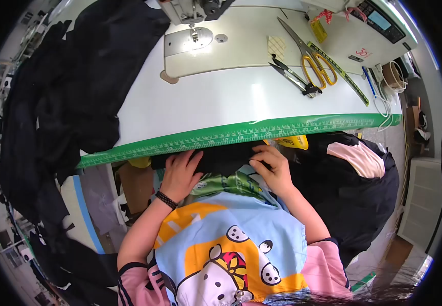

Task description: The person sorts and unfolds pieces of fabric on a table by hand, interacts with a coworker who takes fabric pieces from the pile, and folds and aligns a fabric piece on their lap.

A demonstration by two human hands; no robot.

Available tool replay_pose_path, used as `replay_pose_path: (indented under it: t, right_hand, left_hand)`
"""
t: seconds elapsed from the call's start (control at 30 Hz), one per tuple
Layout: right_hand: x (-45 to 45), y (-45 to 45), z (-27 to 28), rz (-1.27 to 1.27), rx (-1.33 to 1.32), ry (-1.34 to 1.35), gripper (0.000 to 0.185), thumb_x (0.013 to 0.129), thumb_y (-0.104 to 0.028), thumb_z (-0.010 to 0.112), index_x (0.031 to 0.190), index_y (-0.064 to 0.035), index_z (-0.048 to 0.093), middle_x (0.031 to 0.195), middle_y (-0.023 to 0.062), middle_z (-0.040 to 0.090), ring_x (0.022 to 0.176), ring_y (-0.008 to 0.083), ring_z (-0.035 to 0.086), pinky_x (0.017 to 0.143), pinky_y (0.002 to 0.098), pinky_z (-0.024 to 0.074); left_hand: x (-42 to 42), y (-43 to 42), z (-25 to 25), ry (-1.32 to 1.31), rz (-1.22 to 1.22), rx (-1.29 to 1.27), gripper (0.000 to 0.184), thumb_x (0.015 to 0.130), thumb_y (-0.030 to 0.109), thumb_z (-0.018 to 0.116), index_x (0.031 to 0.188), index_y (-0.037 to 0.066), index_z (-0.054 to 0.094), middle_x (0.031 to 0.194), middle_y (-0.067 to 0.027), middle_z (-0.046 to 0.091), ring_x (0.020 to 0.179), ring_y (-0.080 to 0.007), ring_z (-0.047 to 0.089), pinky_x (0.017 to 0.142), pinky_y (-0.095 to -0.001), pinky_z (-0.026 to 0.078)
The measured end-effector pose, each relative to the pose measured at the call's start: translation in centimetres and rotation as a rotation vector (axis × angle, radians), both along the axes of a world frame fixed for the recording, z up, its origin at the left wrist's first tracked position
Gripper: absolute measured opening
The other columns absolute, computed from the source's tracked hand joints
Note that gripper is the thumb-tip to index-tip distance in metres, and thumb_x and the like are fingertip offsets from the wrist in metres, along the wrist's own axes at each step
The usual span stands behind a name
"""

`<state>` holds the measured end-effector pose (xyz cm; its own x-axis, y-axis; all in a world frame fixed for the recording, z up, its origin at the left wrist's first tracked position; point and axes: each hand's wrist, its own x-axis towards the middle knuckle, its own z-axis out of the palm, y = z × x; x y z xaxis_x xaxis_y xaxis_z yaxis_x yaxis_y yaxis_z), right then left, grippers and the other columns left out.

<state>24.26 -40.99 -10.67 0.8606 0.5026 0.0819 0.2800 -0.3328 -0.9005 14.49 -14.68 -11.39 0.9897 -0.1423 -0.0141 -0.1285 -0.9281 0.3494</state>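
Observation:
Below the table's front edge, a piece of black fabric [226,159] lies across the lap. My left hand [181,174], with a dark beaded bracelet at the wrist, rests on its left end, fingers stretched out and slightly apart. At the fabric's right end is my right hand [273,169], fingers bent and thumb drawn in, pinching the edge. Part of the fabric is hidden under the table edge. A shiny green cloth [226,184] shows between the hands, above the printed apron [277,229].
A sewing machine [193,38] stands on the white table [200,97], edged by a green ruler strip [221,140]. Scissors [313,61] and thread snips [295,80] lie right. Black garments [73,76] drape over the left; a black bundle [343,199] sits right.

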Motion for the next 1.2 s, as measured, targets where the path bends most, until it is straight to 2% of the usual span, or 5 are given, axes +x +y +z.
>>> replay_pose_path:
  t: [0.1,0.33,0.77,1.1,1.2]
  right_hand:
    - [-0.4,0.2,3.0,-0.100,0.325,0.330,0.009,0.080,-0.007,0.065,0.085,-0.0001,0.062,0.099,0.0145,0.062,0.090,0.0290,0.059,0.077,0.0350,0.0479]
    - [0.5,3.1,0.6,0.230,-0.373,-0.292,0.029,0.072,-0.007,0.070,0.099,-0.0060,0.063,0.111,0.0150,0.055,0.106,0.0349,0.050,0.090,0.0405,0.0432]
    - [1.3,3.0,0.0,0.287,-0.493,-0.206,0.019,0.073,-0.015,0.072,0.090,-0.0074,0.065,0.085,0.0099,0.062,0.081,0.0303,0.059,0.073,0.0410,0.0488]
    - [2.3,4.5,17.8,0.179,-0.012,-0.056,0.007,0.087,-0.006,0.061,0.087,0.0004,0.064,0.074,0.0064,0.064,0.068,0.0154,0.060,0.061,0.0271,0.0485]
    - [3.1,5.1,18.4,0.244,0.330,0.424,0.017,0.094,-0.011,0.052,0.099,0.0026,0.062,0.081,0.0084,0.065,0.068,0.0124,0.060,0.058,0.0228,0.0492]
  left_hand:
    - [-0.3,0.4,-0.5,-0.072,0.156,-0.013,0.052,0.073,0.019,0.070,0.121,0.011,0.053,0.123,-0.0105,0.049,0.112,-0.0279,0.048,0.096,-0.0441,0.034]
    - [-0.9,0.4,-0.8,-0.182,0.163,-0.211,0.012,0.076,0.012,0.066,0.084,0.007,0.060,0.096,-0.0066,0.060,0.090,-0.0269,0.056,0.077,-0.0392,0.042]
    - [-3.5,1.7,3.6,-0.474,0.149,-0.476,0.015,0.074,0.010,0.071,0.086,0.009,0.062,0.074,-0.0053,0.061,0.062,-0.0257,0.060,0.055,-0.0332,0.049]
    - [-6.9,7.2,15.0,-0.646,0.354,-0.576,0.012,0.079,0.007,0.071,0.089,0.003,0.067,0.081,-0.0079,0.069,0.068,-0.0180,0.066,0.063,-0.0251,0.050]
    - [-7.3,7.3,16.9,-0.611,0.429,-0.633,0.008,0.081,0.006,0.069,0.087,0.001,0.066,0.077,-0.0075,0.067,0.065,-0.0141,0.062,0.059,-0.0228,0.046]
